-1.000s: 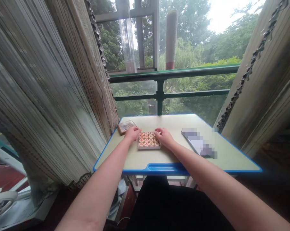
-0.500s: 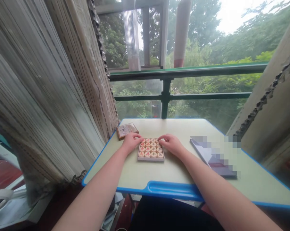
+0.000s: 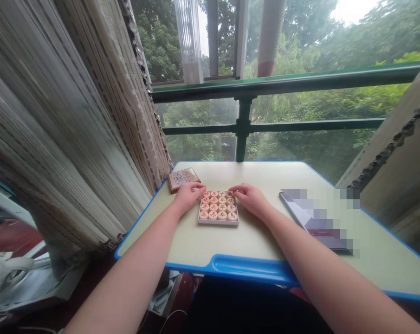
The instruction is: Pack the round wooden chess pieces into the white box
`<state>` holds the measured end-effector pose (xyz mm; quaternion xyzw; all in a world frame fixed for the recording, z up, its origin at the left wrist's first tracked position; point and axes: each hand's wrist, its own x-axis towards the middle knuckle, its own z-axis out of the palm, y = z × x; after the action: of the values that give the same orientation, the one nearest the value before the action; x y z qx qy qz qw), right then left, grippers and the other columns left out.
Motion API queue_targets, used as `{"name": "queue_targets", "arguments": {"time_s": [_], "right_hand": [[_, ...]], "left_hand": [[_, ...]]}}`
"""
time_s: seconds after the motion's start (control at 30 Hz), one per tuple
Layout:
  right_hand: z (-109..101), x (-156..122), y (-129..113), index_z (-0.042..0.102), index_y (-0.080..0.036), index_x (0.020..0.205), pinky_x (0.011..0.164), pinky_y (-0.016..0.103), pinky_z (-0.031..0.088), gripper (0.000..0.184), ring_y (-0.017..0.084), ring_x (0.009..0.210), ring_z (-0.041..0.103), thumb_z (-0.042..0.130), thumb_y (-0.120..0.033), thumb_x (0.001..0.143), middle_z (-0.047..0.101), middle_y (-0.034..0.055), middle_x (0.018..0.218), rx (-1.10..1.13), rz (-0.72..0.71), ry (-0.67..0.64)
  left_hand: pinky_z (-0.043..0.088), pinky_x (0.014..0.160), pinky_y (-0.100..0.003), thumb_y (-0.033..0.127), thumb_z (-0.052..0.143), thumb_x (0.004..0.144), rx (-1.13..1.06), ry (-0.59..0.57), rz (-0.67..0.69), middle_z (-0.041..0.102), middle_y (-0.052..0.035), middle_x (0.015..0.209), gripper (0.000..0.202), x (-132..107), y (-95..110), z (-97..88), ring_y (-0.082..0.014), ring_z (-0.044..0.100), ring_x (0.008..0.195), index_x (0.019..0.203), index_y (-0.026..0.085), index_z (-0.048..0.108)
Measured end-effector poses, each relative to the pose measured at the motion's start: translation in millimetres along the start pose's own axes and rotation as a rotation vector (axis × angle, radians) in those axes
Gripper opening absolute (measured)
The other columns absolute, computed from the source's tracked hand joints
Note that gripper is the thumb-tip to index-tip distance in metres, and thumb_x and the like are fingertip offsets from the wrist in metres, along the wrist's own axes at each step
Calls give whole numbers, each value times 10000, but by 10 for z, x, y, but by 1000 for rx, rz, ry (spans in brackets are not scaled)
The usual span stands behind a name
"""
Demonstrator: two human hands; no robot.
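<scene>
A shallow white tray (image 3: 217,222) packed with several round wooden chess discs marked in red and dark characters lies in the middle of the small table (image 3: 230,241). My left hand (image 3: 187,197) rests against the tray's left side, fingers curled toward its far corner. Against the right side sits my right hand (image 3: 249,199), fingers bent over the far right discs. Whether either hand pinches a disc is hidden by the fingers.
A wooden lid or box (image 3: 182,178) lies at the table's far left corner. A dark flat booklet (image 3: 317,222) lies to the right. A blue groove (image 3: 244,266) runs along the near edge. Curtains hang on both sides, and a green railing (image 3: 265,83) stands behind.
The view has moved nearer and tilted, so the table looks larger. Both hands stay at the tray's two sides; the tray has not visibly shifted on the table.
</scene>
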<state>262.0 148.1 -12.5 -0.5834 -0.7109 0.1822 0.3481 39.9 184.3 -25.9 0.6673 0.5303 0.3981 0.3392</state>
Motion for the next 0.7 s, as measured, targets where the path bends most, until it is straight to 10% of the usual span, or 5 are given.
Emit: {"name": "queue_targets", "arguments": {"time_s": [0.7], "right_hand": [[-67,-28,-77,685,-188,913,620,220,401,255,123,663,547,505,-260,747,657,21,760,36,58,-60]], "left_hand": [[285,373,-198,418,608,648,33,-2,-97,544,10,542,349,-24,62,17,-68,389,404,848,134,649]]}}
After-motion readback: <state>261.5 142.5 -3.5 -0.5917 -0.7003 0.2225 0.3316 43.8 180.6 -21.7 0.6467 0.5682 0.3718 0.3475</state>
